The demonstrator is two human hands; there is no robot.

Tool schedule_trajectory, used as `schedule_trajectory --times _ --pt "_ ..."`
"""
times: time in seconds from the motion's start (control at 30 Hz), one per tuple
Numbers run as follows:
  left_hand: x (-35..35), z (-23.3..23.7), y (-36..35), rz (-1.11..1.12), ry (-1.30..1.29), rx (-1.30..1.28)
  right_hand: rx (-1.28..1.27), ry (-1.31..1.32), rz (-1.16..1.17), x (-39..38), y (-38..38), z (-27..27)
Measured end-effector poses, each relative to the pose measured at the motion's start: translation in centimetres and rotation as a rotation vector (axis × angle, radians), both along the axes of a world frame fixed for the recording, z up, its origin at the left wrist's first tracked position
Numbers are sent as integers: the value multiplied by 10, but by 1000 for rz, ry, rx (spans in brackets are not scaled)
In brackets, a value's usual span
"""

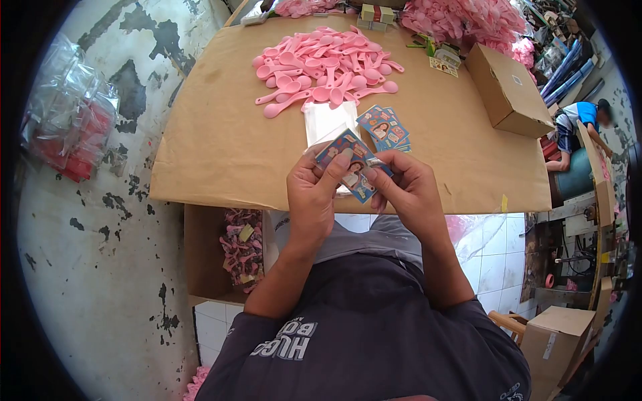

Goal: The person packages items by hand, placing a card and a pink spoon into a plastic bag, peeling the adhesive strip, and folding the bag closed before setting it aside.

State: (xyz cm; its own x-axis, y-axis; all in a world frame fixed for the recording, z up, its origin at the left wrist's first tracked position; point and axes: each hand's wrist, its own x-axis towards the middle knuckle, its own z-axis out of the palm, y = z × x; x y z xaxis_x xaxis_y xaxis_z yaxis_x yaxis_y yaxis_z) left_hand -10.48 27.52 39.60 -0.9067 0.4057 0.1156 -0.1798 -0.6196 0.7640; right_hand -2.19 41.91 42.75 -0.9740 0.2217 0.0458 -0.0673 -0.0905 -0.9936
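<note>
Both hands meet over the near edge of the table, holding small blue printed cards (362, 192) that overlap in a fan. My left hand (312, 200) pinches them from the left, its thumb lying across the top face. From the other side, my right hand (416, 197) grips the cards' right edge between thumb and fingers. Just beyond the fingers lies a loose stack of similar cards (382, 125). To its left is a pile of clear-white plastic sleeves (322, 127), partly covered by the held cards. A heap of pink measuring spoons (328, 63) spreads behind them.
A closed cardboard box (505, 90) stands at the table's right. Card bundles (376, 15) and bagged pink spoons (461, 23) sit at the back. Below the left edge is a carton of packed spoons (242, 250). Plastic bags (70, 110) hang left; another person (580, 120) bends at right.
</note>
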Motion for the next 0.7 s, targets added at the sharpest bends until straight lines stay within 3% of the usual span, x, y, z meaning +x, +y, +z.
schedule_trajectory --times 0.23,0.7 --pt "-2 7 2 60 5 54 -115 88 -110 0 -5 -12" --pt "14 7 -5 -64 108 -22 5 250 -260 -10 -31 -20"
